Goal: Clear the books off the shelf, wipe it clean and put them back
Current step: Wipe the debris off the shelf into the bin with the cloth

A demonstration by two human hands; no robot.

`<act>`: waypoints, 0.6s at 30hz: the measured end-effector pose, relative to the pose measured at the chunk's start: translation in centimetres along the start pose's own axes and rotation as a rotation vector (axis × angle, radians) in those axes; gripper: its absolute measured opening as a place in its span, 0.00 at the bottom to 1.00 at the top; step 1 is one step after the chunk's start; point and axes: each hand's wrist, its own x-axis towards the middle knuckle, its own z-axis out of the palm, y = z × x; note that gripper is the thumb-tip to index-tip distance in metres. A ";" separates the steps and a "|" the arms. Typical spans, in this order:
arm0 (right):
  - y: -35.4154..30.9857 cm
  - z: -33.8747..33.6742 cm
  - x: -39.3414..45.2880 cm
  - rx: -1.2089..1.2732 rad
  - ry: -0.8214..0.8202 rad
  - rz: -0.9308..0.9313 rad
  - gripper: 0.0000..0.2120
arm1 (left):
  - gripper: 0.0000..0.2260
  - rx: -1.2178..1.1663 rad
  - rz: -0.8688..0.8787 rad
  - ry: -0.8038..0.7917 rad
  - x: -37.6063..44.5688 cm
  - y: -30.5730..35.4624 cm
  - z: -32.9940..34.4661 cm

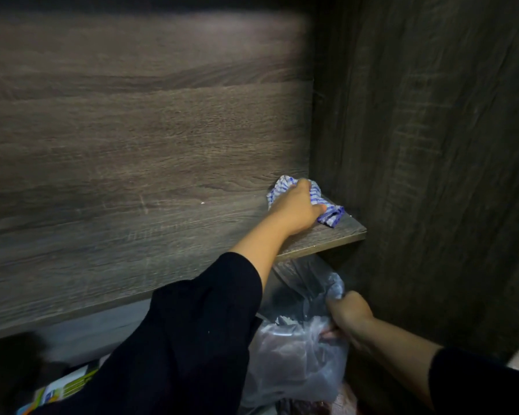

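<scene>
item 1: shelf [132,229], dark wood grain, bare of books along the part we see. item 2: our left hand [297,208] grips a bunched blue-and-white checked cloth [324,205], pressed on the shelf's far right corner beside the side panel [432,160]. item 3: our right hand [346,313] clutches the rim of a clear plastic bag [297,354] just below the shelf edge. item 4: a colourful book [63,390] lies low at left, blurred.

Your left sleeve [192,339] hides lower shelf front; book [63,390] below cut off, blurred; plastic bag [297,360] contents unreadable.
</scene>
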 end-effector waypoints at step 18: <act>0.1 -0.5 2.5 -0.333 -0.044 0.026 0.16 | 0.27 0.030 -0.029 -0.070 -0.4 -1.2 -1.2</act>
